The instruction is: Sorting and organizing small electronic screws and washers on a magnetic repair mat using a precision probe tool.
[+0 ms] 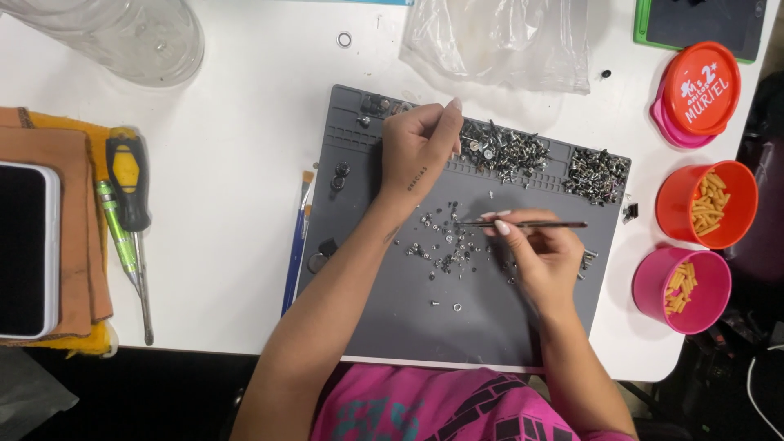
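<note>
Two bare hands are seen from above over a grey work mat (392, 310) laid on a white table (237, 114). Small screws (445, 241) are scattered loosely across the middle of the mat, between the two hands. The left hand (415, 147) is curled into a loose fist near the mat's upper edge, its forefinger stretched toward a heap of screws (502, 151) gathered in a trough at the top; whether anything is pinched in it cannot be told. The right hand (543, 253) is closed around thin tweezers (523, 224), held level, their tip pointed left and set just beside the scattered screws. A second heap of screws (596, 173) is piled at the mat's upper right corner. To the right of the mat, an orange cup (706, 204) and a pink cup (682, 290) are each filled with small yellow pieces, and a lidded orange tub (701, 88) is placed above them. To the left, two screwdrivers (129, 212) are laid beside a phone (28, 249) resting on a brown cloth (77, 220). A clear plastic bag (498, 41) is spread above the mat.
</note>
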